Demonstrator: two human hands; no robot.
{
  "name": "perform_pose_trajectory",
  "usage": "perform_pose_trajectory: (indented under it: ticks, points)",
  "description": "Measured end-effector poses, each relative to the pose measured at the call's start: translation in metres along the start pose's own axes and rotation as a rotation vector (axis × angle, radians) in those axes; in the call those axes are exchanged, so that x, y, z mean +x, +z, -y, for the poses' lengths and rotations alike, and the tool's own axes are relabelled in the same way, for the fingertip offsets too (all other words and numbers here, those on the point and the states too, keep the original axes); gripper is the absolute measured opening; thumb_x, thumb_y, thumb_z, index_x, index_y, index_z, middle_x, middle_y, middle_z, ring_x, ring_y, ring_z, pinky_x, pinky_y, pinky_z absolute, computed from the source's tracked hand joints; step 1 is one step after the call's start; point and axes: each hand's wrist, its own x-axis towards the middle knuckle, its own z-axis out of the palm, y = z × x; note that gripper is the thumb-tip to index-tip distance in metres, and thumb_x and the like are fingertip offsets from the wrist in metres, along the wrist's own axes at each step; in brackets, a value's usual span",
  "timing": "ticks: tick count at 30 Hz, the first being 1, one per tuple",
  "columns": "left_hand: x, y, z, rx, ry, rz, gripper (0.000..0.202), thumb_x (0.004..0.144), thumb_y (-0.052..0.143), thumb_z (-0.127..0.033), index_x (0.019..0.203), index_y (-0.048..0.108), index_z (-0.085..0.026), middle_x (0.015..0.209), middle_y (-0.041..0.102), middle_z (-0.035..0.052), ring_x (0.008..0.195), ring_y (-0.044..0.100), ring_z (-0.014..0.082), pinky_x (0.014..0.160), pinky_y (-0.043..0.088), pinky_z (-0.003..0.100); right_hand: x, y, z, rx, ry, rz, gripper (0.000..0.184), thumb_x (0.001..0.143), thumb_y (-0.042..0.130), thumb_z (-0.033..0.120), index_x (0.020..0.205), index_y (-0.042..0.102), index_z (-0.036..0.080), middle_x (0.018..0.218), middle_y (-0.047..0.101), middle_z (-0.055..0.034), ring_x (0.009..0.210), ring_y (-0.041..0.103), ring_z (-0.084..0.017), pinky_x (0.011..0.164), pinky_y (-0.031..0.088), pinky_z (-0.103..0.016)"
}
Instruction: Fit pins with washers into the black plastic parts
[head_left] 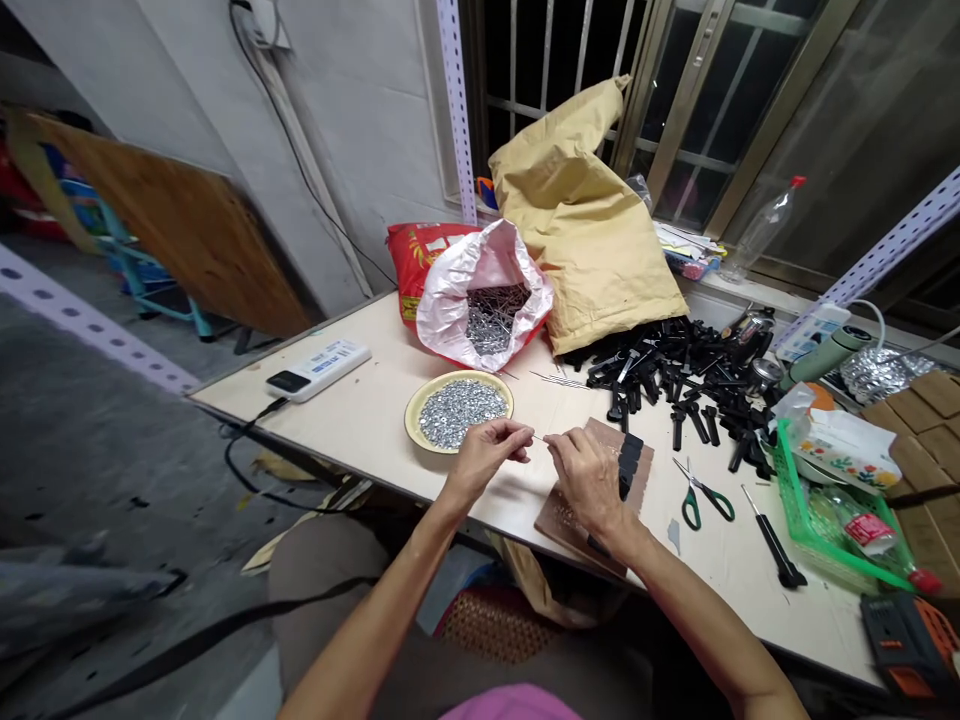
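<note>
My left hand (486, 458) is closed in a pinch beside a yellow bowl (413, 428) heaped with small silvery metal pieces (459, 410). From its fingertips a thin metal pin (539, 438) reaches across to my right hand (591, 480), whose fingers are pinched at the other end. Both hands hover over the table's front part. Under my right hand lies a brown board (551, 518), partly covered by the hand. Black plastic pieces (630, 458) rest along the board's right side.
An open red bag (431, 262) of metal pins stands behind the bowl, near a large brown paper sack (600, 220). Many black plastic parts (679, 370) are piled at right. Green-handled scissors (699, 495), a screwdriver (772, 540), a green basket (787, 470) and a white power bank (319, 370) also lie here.
</note>
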Motion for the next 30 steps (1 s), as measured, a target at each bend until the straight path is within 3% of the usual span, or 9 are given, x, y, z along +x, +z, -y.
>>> perform_pose_trajectory:
  ticks: [7,12,19,23,27,30]
  points:
    - [-0.003,0.015,0.007,0.043,-0.092,0.244,0.034,0.060,0.073,-0.047,0.061,0.060,-0.016,0.050,0.057,-0.0035,0.038,0.047,0.0063,0.036,0.041,0.018,-0.019,-0.013,-0.018,-0.086,-0.074,-0.066,0.023,0.096,0.044,0.021,0.089,0.066,0.022,0.071,0.060,-0.0013,0.070,0.051,-0.014,0.064,0.032,-0.028]
    - [-0.005,0.024,0.011,-0.030,-0.174,0.376,0.038,0.061,0.073,-0.050,0.062,0.056,-0.016,0.050,0.056,-0.0034,0.037,0.045,0.0057,0.034,0.038,0.017,-0.029,-0.017,-0.027,-0.084,-0.066,0.020,0.025,0.097,0.042,0.023,0.088,0.065,0.023,0.074,0.063,-0.0022,0.071,0.053,-0.014,0.063,0.031,-0.028]
    - [-0.006,0.027,0.023,-0.311,-0.462,0.515,0.046,0.051,0.082,-0.047,0.064,0.049,-0.018,0.044,0.047,-0.0083,0.033,0.029,0.0004,0.029,0.022,0.010,-0.033,-0.025,-0.034,0.116,-0.048,0.064,0.031,0.099,0.037,0.027,0.086,0.064,0.020,0.076,0.064,-0.0028,0.071,0.055,-0.013,0.064,0.034,-0.026]
    - [-0.011,0.038,0.026,-0.352,-0.471,0.406,0.047,0.048,0.084,-0.045,0.062,0.048,-0.017,0.045,0.045,-0.0088,0.034,0.031,-0.0003,0.030,0.022,0.009,-0.038,-0.023,-0.035,0.128,-0.022,-0.003,0.033,0.099,0.036,0.028,0.083,0.064,0.018,0.075,0.064,-0.0029,0.068,0.054,-0.013,0.063,0.034,-0.026]
    - [-0.020,0.051,0.026,-0.186,-0.252,0.177,0.042,0.054,0.079,-0.050,0.061,0.056,-0.015,0.049,0.052,-0.0053,0.038,0.039,0.0031,0.031,0.032,0.013,-0.048,-0.013,-0.032,0.002,0.059,-0.048,0.034,0.098,0.038,0.026,0.078,0.064,0.018,0.073,0.064,-0.0033,0.065,0.053,-0.014,0.060,0.032,-0.028]
    - [-0.025,0.055,0.025,-0.073,-0.143,0.109,0.039,0.060,0.073,-0.051,0.063,0.061,-0.014,0.051,0.056,-0.0034,0.038,0.043,0.0047,0.033,0.037,0.016,-0.052,-0.009,-0.030,-0.024,0.110,-0.011,0.032,0.098,0.039,0.026,0.079,0.064,0.019,0.074,0.064,-0.0036,0.067,0.054,-0.014,0.060,0.032,-0.028]
